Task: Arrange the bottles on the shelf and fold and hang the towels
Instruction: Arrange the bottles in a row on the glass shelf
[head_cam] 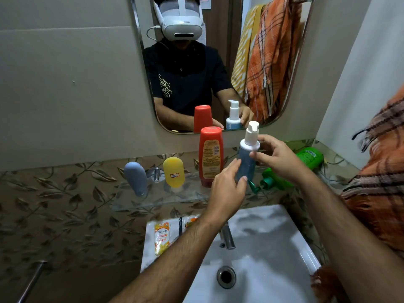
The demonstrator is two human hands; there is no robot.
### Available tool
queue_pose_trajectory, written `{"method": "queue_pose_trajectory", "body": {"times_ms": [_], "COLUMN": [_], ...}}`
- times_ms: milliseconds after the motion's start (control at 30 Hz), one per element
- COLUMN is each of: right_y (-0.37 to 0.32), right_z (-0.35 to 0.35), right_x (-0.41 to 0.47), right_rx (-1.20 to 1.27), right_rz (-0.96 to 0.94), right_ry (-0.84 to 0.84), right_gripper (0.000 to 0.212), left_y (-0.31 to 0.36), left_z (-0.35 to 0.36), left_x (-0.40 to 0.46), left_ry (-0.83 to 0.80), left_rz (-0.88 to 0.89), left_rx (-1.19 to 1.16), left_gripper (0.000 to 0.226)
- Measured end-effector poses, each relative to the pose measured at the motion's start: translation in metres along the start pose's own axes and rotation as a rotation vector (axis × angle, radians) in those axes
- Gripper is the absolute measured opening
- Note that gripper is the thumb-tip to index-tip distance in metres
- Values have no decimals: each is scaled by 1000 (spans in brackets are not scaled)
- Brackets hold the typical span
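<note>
On the shelf (135, 200) five bottles; both hands (227, 189) grip the pump bottle (248, 158)

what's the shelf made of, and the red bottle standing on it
Shelf: looks like clear glass or acrylic, glossy; the leaf-patterned wall shows through it. Red bottle: seems opaque plastic with a smooth, slightly shiny skin and a printed label.

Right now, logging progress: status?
Both hands on blue pump bottle, upright at the shelf. Green bottle lying beside it. Towels not folded.
</note>
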State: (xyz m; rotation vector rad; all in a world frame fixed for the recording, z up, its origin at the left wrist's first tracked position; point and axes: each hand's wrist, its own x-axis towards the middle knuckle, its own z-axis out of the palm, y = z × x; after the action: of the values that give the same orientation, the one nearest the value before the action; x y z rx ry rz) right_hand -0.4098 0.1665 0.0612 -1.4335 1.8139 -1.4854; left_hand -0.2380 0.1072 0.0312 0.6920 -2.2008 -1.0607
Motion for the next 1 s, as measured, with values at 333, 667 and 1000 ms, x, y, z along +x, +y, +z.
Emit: {"method": "queue_pose_trajectory", "body": {"times_ms": [333,667,1000], "right_y": [9,19,22], "right_z": [-5,-2,-4], "right_x": [0,3,2], "right_rx": [51,-63,-96], "right_rz": [24,31,28], "right_ry": [-51,101,90], "right_gripper": [54,48,48], "left_y": [2,3,-2], "left_z": [13,19,23], "left_x": [6,9,10], "left_ry": [44,10,13], "left_rz": [-14,-71,-59], "left_rx": [56,12,33], "left_gripper": [60,66,69]}}
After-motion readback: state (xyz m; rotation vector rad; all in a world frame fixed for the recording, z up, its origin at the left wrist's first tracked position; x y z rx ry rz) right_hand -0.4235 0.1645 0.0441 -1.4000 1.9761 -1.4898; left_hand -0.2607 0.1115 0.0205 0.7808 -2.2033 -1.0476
